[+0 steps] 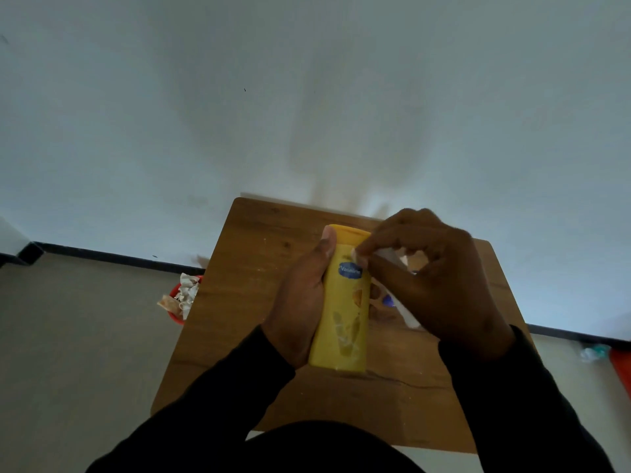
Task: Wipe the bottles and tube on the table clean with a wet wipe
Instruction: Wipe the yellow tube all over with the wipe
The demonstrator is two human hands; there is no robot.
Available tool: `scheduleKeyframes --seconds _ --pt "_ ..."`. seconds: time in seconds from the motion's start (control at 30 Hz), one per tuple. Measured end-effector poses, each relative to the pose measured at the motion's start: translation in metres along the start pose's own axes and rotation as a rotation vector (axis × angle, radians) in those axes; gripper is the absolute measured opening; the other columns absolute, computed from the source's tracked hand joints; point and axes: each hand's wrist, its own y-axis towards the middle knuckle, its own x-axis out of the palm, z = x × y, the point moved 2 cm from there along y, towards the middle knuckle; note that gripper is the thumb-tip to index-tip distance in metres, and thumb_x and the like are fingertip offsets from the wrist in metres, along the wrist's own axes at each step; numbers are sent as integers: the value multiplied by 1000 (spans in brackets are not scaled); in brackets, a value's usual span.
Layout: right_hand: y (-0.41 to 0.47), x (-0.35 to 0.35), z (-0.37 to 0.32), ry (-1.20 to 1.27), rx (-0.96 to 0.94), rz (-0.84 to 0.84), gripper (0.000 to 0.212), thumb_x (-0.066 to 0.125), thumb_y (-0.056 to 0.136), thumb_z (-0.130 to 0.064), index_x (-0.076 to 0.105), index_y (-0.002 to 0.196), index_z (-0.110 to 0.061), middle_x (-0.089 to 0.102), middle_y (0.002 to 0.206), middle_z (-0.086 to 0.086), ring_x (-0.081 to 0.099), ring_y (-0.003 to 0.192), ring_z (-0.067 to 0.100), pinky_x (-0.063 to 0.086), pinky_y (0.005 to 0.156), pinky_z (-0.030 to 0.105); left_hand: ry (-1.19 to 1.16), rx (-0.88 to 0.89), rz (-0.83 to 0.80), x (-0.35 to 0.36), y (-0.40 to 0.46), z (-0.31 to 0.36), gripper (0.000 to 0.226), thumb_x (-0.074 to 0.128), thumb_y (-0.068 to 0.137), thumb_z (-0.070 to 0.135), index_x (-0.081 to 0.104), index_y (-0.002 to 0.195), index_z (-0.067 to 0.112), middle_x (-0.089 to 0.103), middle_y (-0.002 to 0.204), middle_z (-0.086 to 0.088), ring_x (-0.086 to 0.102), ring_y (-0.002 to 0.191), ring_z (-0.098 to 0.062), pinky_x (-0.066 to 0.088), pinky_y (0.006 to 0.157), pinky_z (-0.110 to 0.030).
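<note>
**Desk:** What are the fingers doing?

**Me:** I'm seeing the right hand pinching a small white wet wipe between thumb and fingertips, pressing it against the yellow bottle just above the blue label. The left hand is wrapping around the bottle's left side, thumb lying along the edge up toward the cap, the rest of its fingers tucked behind the bottle where I'm not seeing them.

**Desk:** And where's the bottle sitting?

**Me:** It's being held above the wooden table, roughly over the middle of it, tilted with the cap toward the table's far edge and the base toward me. I can't tell whether the base is touching the wood.

**Desk:** Anything else around the bottle?

**Me:** Just right of the bottle, under the right hand, something white with a blue mark is lying on the table. It's dim and mostly covered, so I'm only guessing it's the tube or another bottle. Left of the bottle, past the table's edge, a red bin is standing on the floor with crumpled paper sticking out of it. Both dark sleeves are reaching in from the near edge.
</note>
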Motion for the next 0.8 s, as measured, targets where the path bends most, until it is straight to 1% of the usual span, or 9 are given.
scheduleKeyframes --seconds 0.07,0.2,0.3,0.37,0.47,0.53,0.6,0.67,0.8 --pt "-1 8 -6 14 -32 -46 15 82 80 -12 79 84 -26 68 89 -14 61 92 19 50 74 37 -19 0 -2 0 2 -2 56 36 95 54 75 98 13 70 87 -14 65 73 -25 55 66 -37" --pt "7 11 -4 -140 41 139 12 78 82 -16 75 82 -28 69 86 -10 58 88 18 49 71 38 34 10 48 -3 5 -5 61 28 98 56 73 91 15 71 81 -12 68 68 -22 58 63 -35" --pt "-2 6 -5 -28 -33 -6 8 78 80 -17 78 82 -25 69 86 -12 61 89 12 50 76 36 35 -13 37 -4 2 -3 66 26 96 61 73 95 15 73 89 -13 71 77 -23 59 68 -35" --pt "-6 13 -13 3 -85 -44 8 79 80 -17 79 84 -24 69 87 -11 61 89 8 50 76 31 -15 -13 58 -2 3 -2 71 26 95 64 71 106 11 72 103 -17 70 93 -27 59 78 -37" --pt "2 22 -11 -103 -17 140 9 78 83 -16 78 87 -24 68 86 -7 60 86 19 48 71 35 -42 15 35 0 6 -5 84 27 89 75 65 125 9 59 128 -30 56 120 -45 43 105 -56" --pt "6 16 -4 -129 33 182 11 78 84 -16 77 86 -26 68 87 -8 59 86 18 49 71 36 -8 6 50 -2 6 -6 85 27 86 77 68 118 10 60 122 -32 59 110 -45 46 99 -55" --pt "1 11 -2 -59 1 73 12 80 82 -14 77 84 -26 69 87 -9 59 86 17 50 72 39 -30 0 40 -2 5 -4 81 27 85 75 73 108 12 66 110 -25 64 100 -36 54 89 -46" --pt "-3 15 -8 9 -63 -24 11 80 81 -14 79 86 -24 69 88 -9 61 89 18 50 75 41 -81 9 19 -2 6 -4 80 27 90 72 69 116 10 67 113 -21 64 107 -32 54 89 -42" --pt "4 22 -5 -98 -2 142 11 78 84 -13 79 90 -23 65 88 -4 59 87 20 48 71 34 -48 15 54 -4 10 -5 82 27 88 74 67 120 10 67 116 -23 64 108 -39 52 93 -49"
